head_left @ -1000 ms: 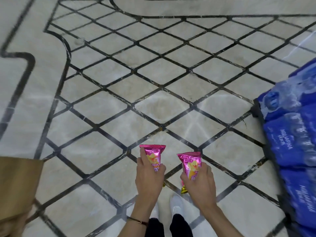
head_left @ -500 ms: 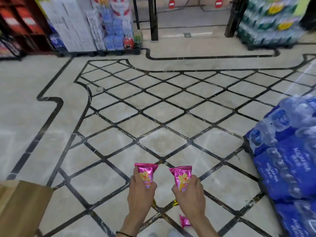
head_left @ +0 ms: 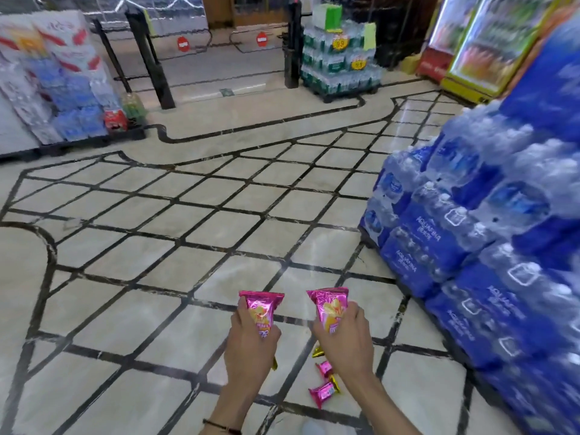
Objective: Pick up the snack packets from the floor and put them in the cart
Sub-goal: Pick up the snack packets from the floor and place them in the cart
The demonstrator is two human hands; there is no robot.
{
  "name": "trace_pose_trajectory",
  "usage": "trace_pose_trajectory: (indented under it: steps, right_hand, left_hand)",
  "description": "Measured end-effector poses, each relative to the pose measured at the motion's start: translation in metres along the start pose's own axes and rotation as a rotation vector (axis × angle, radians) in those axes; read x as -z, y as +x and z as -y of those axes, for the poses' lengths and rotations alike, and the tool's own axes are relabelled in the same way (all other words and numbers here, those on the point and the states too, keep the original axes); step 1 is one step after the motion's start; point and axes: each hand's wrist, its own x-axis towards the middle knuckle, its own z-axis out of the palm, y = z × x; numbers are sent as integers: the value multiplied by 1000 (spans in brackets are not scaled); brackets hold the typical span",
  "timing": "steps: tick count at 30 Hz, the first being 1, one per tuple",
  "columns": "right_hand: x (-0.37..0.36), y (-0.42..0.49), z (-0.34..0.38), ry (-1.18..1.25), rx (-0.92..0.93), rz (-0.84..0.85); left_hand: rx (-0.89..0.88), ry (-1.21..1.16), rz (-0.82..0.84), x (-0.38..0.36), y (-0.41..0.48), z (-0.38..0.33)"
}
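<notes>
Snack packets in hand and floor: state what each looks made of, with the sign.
Snack packets: thin metallised plastic film, probably; glossy pink, crimped top seams, creasing where the left hand and right hand grip them. Floor: polished stone-look tile, marble or ceramic, cannot tell which; beige veining, dark inlaid lines, soft reflections.

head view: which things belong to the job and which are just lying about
Job: pink snack packet in left hand; second pink packet in right hand; small packets on the floor.
Just around: Aquafina water packs; green bottle stack; drinks fridge.
</notes>
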Motion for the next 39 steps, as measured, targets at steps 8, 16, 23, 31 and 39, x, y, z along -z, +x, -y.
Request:
trace_pose_trajectory:
  steps: [8, 16, 23, 31, 39]
  right_hand:
    - [36, -69, -24, 27, -193, -205]
    - [99, -135, -93, 44, -409, -445]
    - [159, -217, -189, 84, -657, -651]
    - [234, -362, -313, 40, -850, -798]
    - [294, -502, -438, 69, -1043, -915]
  left_hand:
    - [-253, 24, 149, -3, -24, -34]
    - [-466, 59, 340, -45, -98, -91]
    - [-667, 36, 533, -99, -217, -130]
    - [-872, 60, 733, -169, -411, -150]
    - [-1025, 79, 966, -236, -620, -160]
